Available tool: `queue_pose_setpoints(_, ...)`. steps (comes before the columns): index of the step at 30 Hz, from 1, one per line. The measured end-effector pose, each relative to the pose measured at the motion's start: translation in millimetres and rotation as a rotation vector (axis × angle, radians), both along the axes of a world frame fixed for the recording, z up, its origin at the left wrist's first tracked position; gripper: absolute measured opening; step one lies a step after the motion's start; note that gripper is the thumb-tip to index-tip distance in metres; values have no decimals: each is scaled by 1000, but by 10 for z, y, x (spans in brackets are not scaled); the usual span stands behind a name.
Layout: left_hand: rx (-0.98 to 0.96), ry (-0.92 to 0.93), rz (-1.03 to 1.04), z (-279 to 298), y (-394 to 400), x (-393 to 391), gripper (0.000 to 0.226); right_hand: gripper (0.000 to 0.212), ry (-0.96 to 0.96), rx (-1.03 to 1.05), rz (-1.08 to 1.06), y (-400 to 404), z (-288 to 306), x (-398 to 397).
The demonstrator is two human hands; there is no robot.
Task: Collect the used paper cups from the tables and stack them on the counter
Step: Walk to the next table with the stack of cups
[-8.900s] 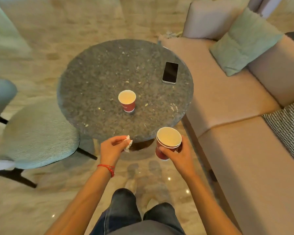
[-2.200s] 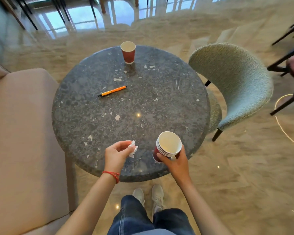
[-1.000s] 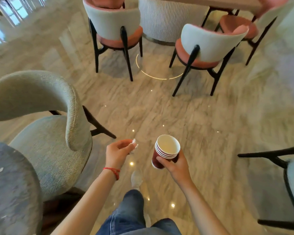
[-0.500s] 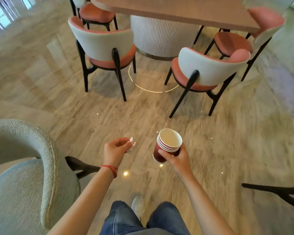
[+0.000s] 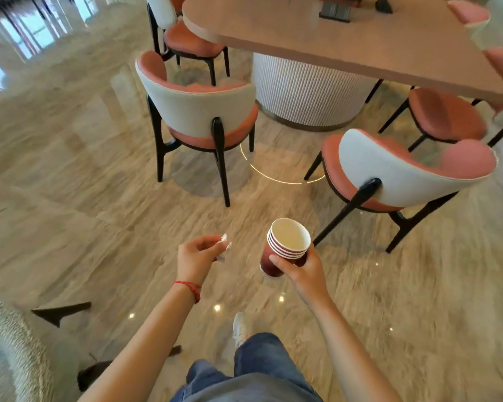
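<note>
A stack of several red paper cups (image 5: 285, 248) with a cream inside is held upright over the floor. My right hand (image 5: 301, 266) grips the stack from the right and below, thumb across its front. My left hand (image 5: 196, 256), with a red string at the wrist, pinches a small crumpled white tissue (image 5: 223, 245) between thumb and fingers, a little left of the cups. Both hands hang in front of me at waist height.
A long pinkish table (image 5: 346, 33) on a ribbed white base (image 5: 305, 97) stands ahead with dark items on top. Two pink-and-white chairs (image 5: 199, 111) (image 5: 395, 169) face it. A grey-green chair (image 5: 9, 352) is at the lower left. Shiny marble floor (image 5: 70, 198) lies between.
I have left the round stone table and walked toward the long table, which is now nearer. The cup stack has grown since the earliest frame. Both hands keep their hold.
</note>
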State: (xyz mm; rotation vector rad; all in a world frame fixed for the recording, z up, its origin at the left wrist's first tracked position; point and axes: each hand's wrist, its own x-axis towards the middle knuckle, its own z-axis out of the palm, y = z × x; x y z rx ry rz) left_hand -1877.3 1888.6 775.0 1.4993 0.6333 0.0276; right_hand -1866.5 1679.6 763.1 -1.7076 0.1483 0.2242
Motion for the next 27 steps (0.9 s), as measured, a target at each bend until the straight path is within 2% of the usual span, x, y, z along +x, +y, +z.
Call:
queue_pose_setpoints(3,1,-4,66,58,194,467,9,75,-1,0,52,203,83,615)
queue_pose_setpoints(14,-6,-12,274,121,1245,1555,10,59,14,2,244,1351,122,2163)
queue_pose_setpoints(17,-26,-29,328,130,1673,1831,6,62,0,-6,291,1813,92,2549)
queue_pose_setpoints(27,-59,-31,689,205,3166,2082,5,63,16,-8,691,3689,208,3317)
